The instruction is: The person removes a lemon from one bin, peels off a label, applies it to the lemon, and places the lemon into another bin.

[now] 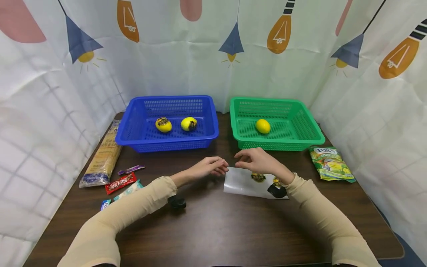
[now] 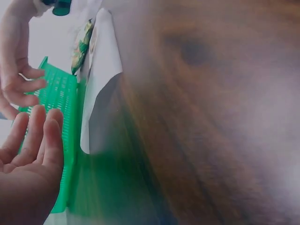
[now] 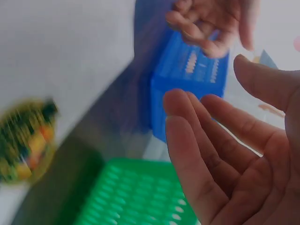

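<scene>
Head view: we see the left hand [image 1: 208,167] and the right hand [image 1: 255,160] hovering close together over the dark wooden desk [image 1: 217,226], just above the near edge of a glossy white sticker sheet [image 1: 247,182] lying flat on the desk. Fingers on both are loosely curled and hold nothing; the left fingertips sit just at the sheet's left corner, contact we cannot tell. Behind them, a blue plastic mesh basket [image 1: 133,122] holds two yellow lemons with dark stickers [image 1: 163,124], and a green plastic mesh basket [image 1: 310,129] holds one plain yellow lemon [image 1: 262,126]. A green candy bag [image 1: 330,164] lies right of the sheet; a long pasta packet [image 1: 101,157] and a red snack bar [image 1: 121,183] lie at left.

Left wrist view: left hand's fingers [image 2: 35,136] straight and relaxed, empty, the sheet [image 2: 101,89] just beside them, green basket [image 2: 61,98] behind.

Right wrist view: right hand's fingers [image 3: 201,140] relaxed and spread, empty; blue basket [image 3: 187,75] beyond, blurred.
</scene>
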`<state>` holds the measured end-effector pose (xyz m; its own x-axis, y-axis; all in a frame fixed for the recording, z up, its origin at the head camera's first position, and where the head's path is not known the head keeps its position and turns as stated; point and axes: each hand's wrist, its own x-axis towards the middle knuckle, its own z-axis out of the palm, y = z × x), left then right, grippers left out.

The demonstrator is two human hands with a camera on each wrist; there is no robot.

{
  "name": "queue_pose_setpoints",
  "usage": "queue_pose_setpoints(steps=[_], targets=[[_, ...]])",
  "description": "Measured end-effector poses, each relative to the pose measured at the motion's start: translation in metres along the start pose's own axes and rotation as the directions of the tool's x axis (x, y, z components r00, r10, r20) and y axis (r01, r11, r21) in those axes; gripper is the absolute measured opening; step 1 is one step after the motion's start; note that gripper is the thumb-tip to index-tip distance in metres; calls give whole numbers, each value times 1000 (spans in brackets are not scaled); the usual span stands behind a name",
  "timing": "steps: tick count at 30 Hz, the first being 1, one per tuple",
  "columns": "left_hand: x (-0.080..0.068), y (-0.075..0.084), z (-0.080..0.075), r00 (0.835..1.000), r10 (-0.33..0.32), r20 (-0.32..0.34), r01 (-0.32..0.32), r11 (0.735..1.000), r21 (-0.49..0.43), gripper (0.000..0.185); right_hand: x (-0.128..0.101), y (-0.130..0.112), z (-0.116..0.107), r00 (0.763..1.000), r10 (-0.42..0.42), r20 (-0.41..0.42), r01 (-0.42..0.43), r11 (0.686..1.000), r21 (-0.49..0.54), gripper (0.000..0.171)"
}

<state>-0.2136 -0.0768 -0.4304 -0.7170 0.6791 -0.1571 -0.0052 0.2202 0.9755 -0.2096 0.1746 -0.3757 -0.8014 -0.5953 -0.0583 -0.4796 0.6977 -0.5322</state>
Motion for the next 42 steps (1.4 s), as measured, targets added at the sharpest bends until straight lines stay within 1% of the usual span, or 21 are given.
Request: queue_pose_setpoints(steps=[2, 5, 8, 11, 14, 17, 20, 22, 24, 26, 29, 31, 34, 37, 40, 42], targets=[[6, 1, 1, 1000, -18, -14, 17, 998, -66, 50, 0, 0, -11, 1000, 8, -12, -9, 1000, -17, 37], [17, 3, 2, 998, -46, -31, 40, 987, -158, 50, 1, -2, -35, 998, -7, -64, 2, 997, -76, 35], [27, 5, 4, 995, -84, -51, 71, 972, -222, 48, 6, -4, -62, 993, -40, -108, 22, 987, -158, 34], [38, 9, 8, 992, -110, -61, 90, 960, -264, 48, 15, -4, -89, 991, -26, -133, -1, 980, -201, 33], [50, 15, 11, 992, -103, -71, 77, 948, -308, 50, 28, 5, -115, 986, 38, -161, -76, 969, -236, 33], [61, 22, 12, 993, -80, -90, 47, 944, -327, 53, 43, 23, -138, 976, 126, -179, -167, 957, -239, 36], [69, 28, 9, 990, -82, -114, 40, 944, -328, 52, 56, 46, -152, 957, 232, -176, -267, 940, -212, 40], [74, 30, 6, 988, -89, -127, 43, 943, -329, 52, 64, 63, -158, 939, 303, -161, -328, 931, -162, 43], [77, 32, 2, 985, -99, -142, 45, 939, -340, 52, 73, 76, -160, 917, 370, -148, -386, 917, -101, 46], [79, 33, -1, 980, -105, -172, 39, 935, -354, 51, 82, 85, -157, 891, 433, -134, -440, 897, -27, 49], [81, 31, -3, 970, -111, -218, 21, 926, -378, 49, 98, 91, -142, 845, 523, -111, -521, 852, 53, 54], [82, 30, -3, 964, -106, -244, 8, 927, -375, 43, 106, 94, -129, 811, 577, -96, -572, 817, 71, 57], [85, 28, 0, 960, -98, -261, -7, 926, -376, 30, 112, 102, -115, 759, 649, -56, -648, 761, 30, 61], [88, 27, 3, 959, -94, -266, -16, 924, -383, 20, 117, 111, -107, 716, 698, 9, -698, 716, -25, 65], [91, 28, 4, 959, -87, -269, -26, 921, -388, 17, 124, 119, -105, 694, 717, 65, -714, 697, -65, 64], [92, 28, 5, 959, -85, -270, -28, 921, -388, 18, 127, 123, -105, 688, 720, 89, -714, 694, -93, 61]])
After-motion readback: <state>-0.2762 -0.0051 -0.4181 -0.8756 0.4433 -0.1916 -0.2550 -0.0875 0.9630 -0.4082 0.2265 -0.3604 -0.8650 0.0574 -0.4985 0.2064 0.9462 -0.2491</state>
